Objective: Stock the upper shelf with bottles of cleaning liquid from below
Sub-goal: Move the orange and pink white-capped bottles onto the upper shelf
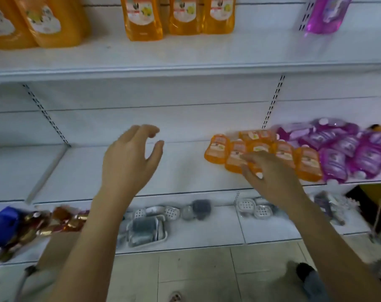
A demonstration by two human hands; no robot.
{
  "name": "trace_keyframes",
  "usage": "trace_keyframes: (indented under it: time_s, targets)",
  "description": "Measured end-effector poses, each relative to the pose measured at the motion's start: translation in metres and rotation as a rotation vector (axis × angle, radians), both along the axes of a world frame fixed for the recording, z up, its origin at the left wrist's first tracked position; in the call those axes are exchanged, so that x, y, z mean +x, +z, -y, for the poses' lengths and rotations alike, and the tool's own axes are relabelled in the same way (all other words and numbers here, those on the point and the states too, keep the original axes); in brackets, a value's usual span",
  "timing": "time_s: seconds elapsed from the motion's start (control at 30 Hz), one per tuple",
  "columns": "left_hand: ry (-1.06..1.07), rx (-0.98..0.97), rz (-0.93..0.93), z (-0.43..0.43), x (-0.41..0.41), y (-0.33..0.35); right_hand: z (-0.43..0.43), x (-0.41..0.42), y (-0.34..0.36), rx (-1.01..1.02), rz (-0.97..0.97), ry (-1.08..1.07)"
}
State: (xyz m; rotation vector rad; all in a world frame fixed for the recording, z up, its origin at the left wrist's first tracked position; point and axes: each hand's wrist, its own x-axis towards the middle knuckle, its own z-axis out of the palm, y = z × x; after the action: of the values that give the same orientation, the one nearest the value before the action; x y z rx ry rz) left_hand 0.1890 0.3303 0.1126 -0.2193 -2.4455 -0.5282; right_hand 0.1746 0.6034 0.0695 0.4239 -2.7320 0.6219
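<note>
Several orange bottles (261,153) of cleaning liquid lie flat on the middle shelf (180,171), with purple bottles (348,149) lying to their right. My right hand (270,171) reaches over the orange bottles, fingers spread and touching them, gripping none. Over the bare left part of that shelf hovers my left hand (130,160), fingers loosely curled and holding nothing. On the upper shelf (185,55) orange bottles (180,16) stand upright, more orange ones (32,20) stand at the far left, and one purple bottle (325,14) stands at the right.
The bottom shelf (207,234) holds white soap dishes (253,209), grey trays (144,231), wrapped brown packets (54,223) and a blue bag (2,225). Slotted uprights (272,101) run down the white back panel. Tiled floor (196,273) lies below.
</note>
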Motion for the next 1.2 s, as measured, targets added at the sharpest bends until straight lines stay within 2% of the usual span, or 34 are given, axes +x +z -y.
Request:
trace_keyframes:
  time_s: [0.13,0.23,0.3,0.37,0.6,0.93,1.03,1.2]
  targets:
    - [0.035,-0.076,0.416,-0.002,0.007,-0.059,-0.021,0.018,-0.054,0.119,0.389,-0.054]
    - [0.028,-0.171,0.761,0.003,0.004,-0.095,-0.030,0.023,-0.087,0.152,0.587,-0.119]
    - [0.030,-0.168,0.908,0.006,0.000,-0.113,-0.030,0.023,-0.104,0.137,0.704,-0.152]
    - [0.034,-0.145,0.980,0.009,-0.008,-0.129,-0.027,0.019,-0.120,0.127,0.786,-0.179]
    - [0.041,-0.205,1.091,0.021,-0.068,-0.153,-0.025,-0.016,-0.142,0.126,0.901,-0.236]
    - [-0.054,-0.284,1.052,-0.015,-0.162,-0.158,-0.052,-0.058,-0.144,0.103,0.828,-0.324]
    - [-0.054,-0.199,0.986,-0.034,-0.192,-0.167,-0.062,-0.079,-0.142,0.113,0.789,-0.323]
    - [-0.033,0.047,0.906,-0.076,-0.250,-0.188,-0.079,-0.117,-0.134,0.101,0.714,-0.293]
